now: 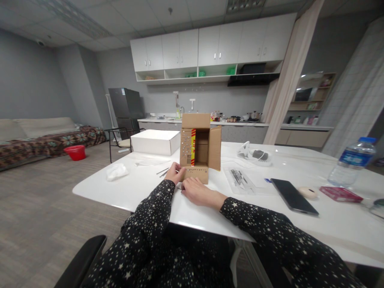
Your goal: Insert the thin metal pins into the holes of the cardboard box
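1. I see the cardboard box (215,149) open, just beyond the left hand (175,173) and the right hand (196,191).
2. Both hands are curled; if pinching, I cannot tell.
3. Right of them, a clear tray (251,187) holds grey pieces (237,179).

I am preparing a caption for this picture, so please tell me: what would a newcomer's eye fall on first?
Probably the open cardboard box with its red-and-yellow strip, near the middle of the view on the white table, with the left hand and right hand at its near flap. Next may come the blue-capped water bottle on the table's right side and the red bucket on the floor at left, near the sofa.
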Motion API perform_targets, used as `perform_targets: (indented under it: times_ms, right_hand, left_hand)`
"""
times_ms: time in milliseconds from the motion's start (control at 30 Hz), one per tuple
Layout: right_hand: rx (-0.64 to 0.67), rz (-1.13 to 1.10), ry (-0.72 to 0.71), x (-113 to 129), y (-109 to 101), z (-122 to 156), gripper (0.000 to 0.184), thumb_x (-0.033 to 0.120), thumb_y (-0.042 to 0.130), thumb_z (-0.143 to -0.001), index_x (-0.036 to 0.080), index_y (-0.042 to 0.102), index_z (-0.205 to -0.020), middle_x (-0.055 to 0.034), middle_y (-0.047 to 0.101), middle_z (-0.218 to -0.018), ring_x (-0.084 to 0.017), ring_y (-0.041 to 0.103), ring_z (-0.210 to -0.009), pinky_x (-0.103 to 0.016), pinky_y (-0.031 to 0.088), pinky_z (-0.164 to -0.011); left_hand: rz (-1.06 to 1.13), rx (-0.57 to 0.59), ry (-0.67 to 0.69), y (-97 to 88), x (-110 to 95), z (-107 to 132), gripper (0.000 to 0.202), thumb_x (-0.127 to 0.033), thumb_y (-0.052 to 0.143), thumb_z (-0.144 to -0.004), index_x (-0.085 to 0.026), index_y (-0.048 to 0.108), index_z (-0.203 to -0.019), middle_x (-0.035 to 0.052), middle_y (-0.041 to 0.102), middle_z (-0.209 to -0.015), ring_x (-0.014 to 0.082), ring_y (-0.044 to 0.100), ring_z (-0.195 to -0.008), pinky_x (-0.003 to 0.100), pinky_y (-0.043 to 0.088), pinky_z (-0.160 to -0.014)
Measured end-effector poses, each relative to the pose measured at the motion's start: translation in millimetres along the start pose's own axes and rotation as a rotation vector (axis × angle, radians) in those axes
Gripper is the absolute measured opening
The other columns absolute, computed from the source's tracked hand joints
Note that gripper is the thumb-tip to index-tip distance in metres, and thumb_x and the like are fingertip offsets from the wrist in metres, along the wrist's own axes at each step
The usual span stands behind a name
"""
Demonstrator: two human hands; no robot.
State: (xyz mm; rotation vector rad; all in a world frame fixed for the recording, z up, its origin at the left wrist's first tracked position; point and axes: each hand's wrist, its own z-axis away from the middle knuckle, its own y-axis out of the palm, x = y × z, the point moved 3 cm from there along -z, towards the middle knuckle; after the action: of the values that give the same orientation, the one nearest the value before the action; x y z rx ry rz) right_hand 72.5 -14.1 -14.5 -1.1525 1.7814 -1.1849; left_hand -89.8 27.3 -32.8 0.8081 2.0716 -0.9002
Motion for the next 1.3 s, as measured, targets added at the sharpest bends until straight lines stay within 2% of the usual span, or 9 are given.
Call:
perform_targets:
  times_ms: [267,400,633,833,1000,1300]
  right_hand:
    - [0.029,-0.108,0.143,-0.7,-3.8,-0.8,0.013,0.025,0.04,-0.094,0.015,0.049,-0.093,-0.0097,0.057,-0.093,-0.023,0.049,-0.086,-0.039,0.035,-0.08]
    - [0.064,-0.117,0.178,-0.7,-8.4,-0.9,0.017,0.027,0.04,-0.094,0.015,0.051,-0.088,-0.0111,0.058,-0.092,-0.025,0.049,-0.089,-0.041,0.037,-0.081]
    - [0.126,-0.118,0.131,-2.3,-6.4,-1.8,0.019,0.022,0.034,-0.095,0.015,0.051,-0.088,-0.0138,0.059,-0.094,-0.026,0.05,-0.086,-0.045,0.04,-0.079]
    - [0.058,0.047,0.088,0.1,1.6,-0.5,0.016,0.01,0.034,-0.09,0.014,0.049,-0.093,-0.0143,0.055,-0.096,-0.025,0.046,-0.084,-0.042,0.039,-0.078]
    - [0.034,0.147,0.04,5.0,-2.4,-0.8,0.021,0.0,0.035,-0.081,0.012,0.048,-0.093,-0.0137,0.054,-0.092,-0.025,0.045,-0.081,-0.041,0.038,-0.078]
    - [0.015,0.171,-0.015,7.9,-3.8,-2.0,0.025,0.0,0.037,-0.081,0.012,0.051,-0.098,-0.0136,0.055,-0.097,-0.024,0.045,-0.087,-0.04,0.036,-0.083]
  left_hand:
    - [-0.021,0.055,-0.017,-4.9,-3.0,-2.1,0.027,-0.043,0.062,-0.07,-0.021,0.047,-0.077,-0.0031,0.056,-0.069,0.0134,0.053,-0.065,0.028,0.042,-0.064]
    - [-0.028,0.057,-0.019,-4.2,-1.5,-2.1,0.027,-0.044,0.061,-0.071,-0.021,0.047,-0.077,-0.0029,0.057,-0.07,0.0132,0.052,-0.063,0.028,0.041,-0.062]
    - [-0.022,0.055,-0.037,-1.9,2.6,-2.8,0.027,-0.044,0.061,-0.072,-0.021,0.047,-0.078,-0.0043,0.056,-0.067,0.0118,0.051,-0.057,0.026,0.04,-0.057]
    - [-0.045,0.053,-0.031,-3.1,-0.5,-2.7,0.026,-0.044,0.059,-0.074,-0.021,0.047,-0.077,-0.0039,0.055,-0.067,0.0119,0.051,-0.057,0.027,0.041,-0.058]
    - [-0.039,0.048,-0.025,-3.7,-3.7,-2.2,0.025,-0.042,0.06,-0.074,-0.021,0.048,-0.076,-0.0036,0.055,-0.067,0.0121,0.051,-0.058,0.027,0.041,-0.059]
    - [-0.007,0.043,-0.024,-3.1,-6.0,-2.3,0.025,-0.042,0.061,-0.072,-0.021,0.048,-0.076,-0.0027,0.056,-0.07,0.014,0.053,-0.066,0.029,0.042,-0.065]
